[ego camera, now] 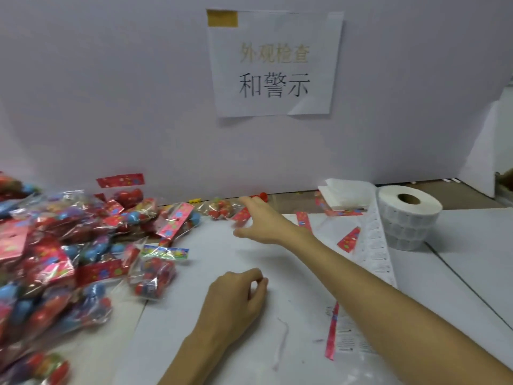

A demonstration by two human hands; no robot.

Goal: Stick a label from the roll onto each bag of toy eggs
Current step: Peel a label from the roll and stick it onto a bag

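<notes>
A roll of white labels (408, 215) stands at the right, and its strip (377, 245) trails toward me across the table. A big pile of clear bags of toy eggs (55, 245) with red header cards fills the left side. One bag (155, 276) lies apart at the pile's edge. My right hand (258, 220) reaches forward with fingers straight and thumb spread, its fingertips at the red card of a small bag (220, 208) by the wall. My left hand (238, 295) rests on the white table (208, 245), fingers loosely curled, with nothing visible in it.
A white partition with a taped paper sign (274, 65) closes off the back. Folded white paper (344, 194) lies behind the roll. Loose red header cards (348, 240) and a flat clear bag with a red strip (331, 334) lie under and beside my right forearm.
</notes>
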